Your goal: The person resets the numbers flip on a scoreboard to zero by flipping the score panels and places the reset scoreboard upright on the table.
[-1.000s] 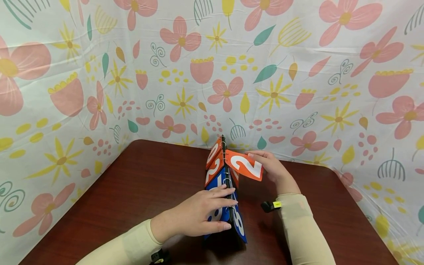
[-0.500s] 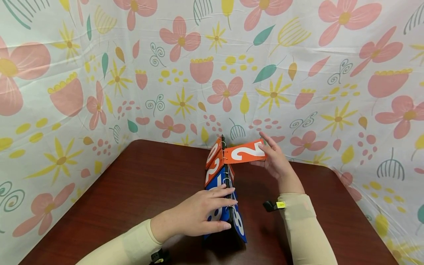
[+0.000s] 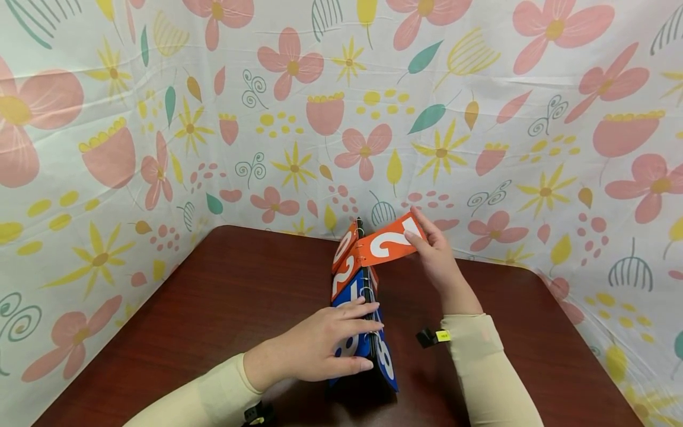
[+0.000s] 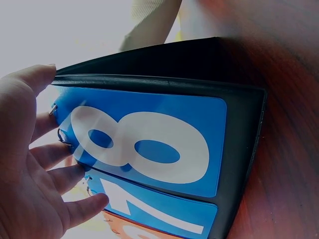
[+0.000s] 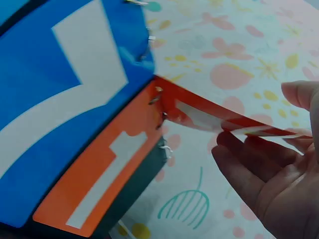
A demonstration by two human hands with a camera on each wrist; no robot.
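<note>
A tabletop flip scoreboard (image 3: 368, 290) with ringed number cards stands like a tent on the table. My left hand (image 3: 333, 341) rests across its near ridge with fingers spread, fingertips over the metal rings; the left wrist view shows the blue 8 card (image 4: 159, 144) beside them. Toward the far end, my right hand (image 3: 440, 255) pinches the outer end of an orange 2 card (image 3: 389, 240), thumb on its face and fingers behind. That card is lifted out sideways from its rings. Below it, an orange 1 card (image 5: 104, 184) hangs on the board in the right wrist view.
The dark red-brown wooden table (image 3: 256, 279) runs back to a white flower-printed curtain (image 3: 341, 107) behind and at both sides. The scoreboard's other face carries orange and blue cards. A small black device (image 3: 427, 338) is strapped at the right wrist.
My right hand has raised the orange 2 card from a downward slant to an upward tilt, and its thumb has come onto the card's face. The left hand has stayed on the ridge.
</note>
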